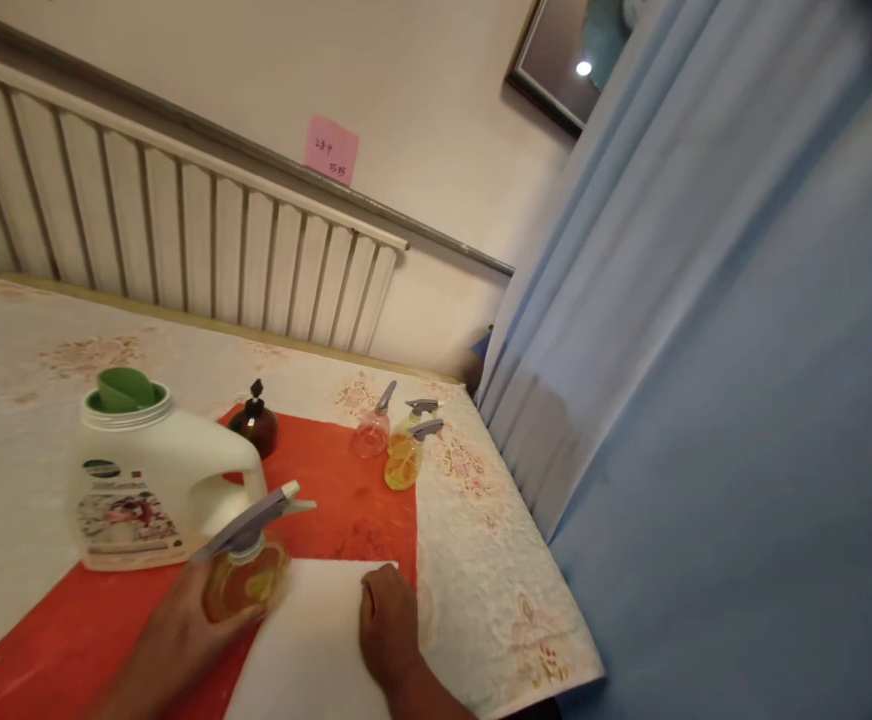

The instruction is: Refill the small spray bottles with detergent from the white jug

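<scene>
My left hand (200, 630) is wrapped round a spray bottle (248, 580) with a grey and white trigger head and amber-yellow liquid inside. The bottle is held up in front of a large white detergent jug (128, 480), beside a white sheet of paper (308, 640). At the paper's upper right corner, my right hand (389, 625) is closed, its curled fingers on the sheet's edge. Part of the paper runs out of view at the bottom.
A red mat (331, 480) lies on a flowered tablecloth (473, 560). On it stand a dark pump bottle (259, 430), a pink spray bottle (372, 435) and two yellow spray bottles (404, 467). A radiator (203, 240) lines the wall; a blue curtain (691, 400) hangs at right.
</scene>
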A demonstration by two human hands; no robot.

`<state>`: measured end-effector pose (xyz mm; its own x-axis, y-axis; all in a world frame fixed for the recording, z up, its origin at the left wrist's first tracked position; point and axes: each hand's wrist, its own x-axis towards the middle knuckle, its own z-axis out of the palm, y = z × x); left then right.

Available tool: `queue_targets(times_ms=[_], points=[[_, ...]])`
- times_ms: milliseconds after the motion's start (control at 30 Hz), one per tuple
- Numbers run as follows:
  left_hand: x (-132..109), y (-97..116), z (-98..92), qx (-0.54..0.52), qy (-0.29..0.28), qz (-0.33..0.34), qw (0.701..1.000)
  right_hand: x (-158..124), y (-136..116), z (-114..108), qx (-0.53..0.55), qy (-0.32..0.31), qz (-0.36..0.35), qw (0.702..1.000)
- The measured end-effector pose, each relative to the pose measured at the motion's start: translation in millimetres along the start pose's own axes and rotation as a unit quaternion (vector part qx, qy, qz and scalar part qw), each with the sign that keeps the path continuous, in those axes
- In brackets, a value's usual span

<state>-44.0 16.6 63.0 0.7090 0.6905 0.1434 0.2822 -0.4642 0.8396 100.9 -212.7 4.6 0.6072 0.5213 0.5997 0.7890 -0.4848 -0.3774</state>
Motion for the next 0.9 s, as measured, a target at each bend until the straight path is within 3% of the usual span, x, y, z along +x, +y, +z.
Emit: queue_targets(times_ms=[133,400,633,900], points=[[29,29,23.5,0.010,-0.021,0.014,1.000,-1,1,3,-0.015,0.011,-0.006,1.000],[97,75,96.2,-0.042,-0.035,0.029,0.998,-4,5,9,-0.031,0.016,0.002,0.999],[150,86,143.7,-0.051,-0.041,0.054,0.996,-4,7,17,-0.020,0.021,0.015,0.999],[173,82,168.7,-0.059,-0.048,0.048,0.996,-7,8,27,-0.009,0.034,0.030,0.999]])
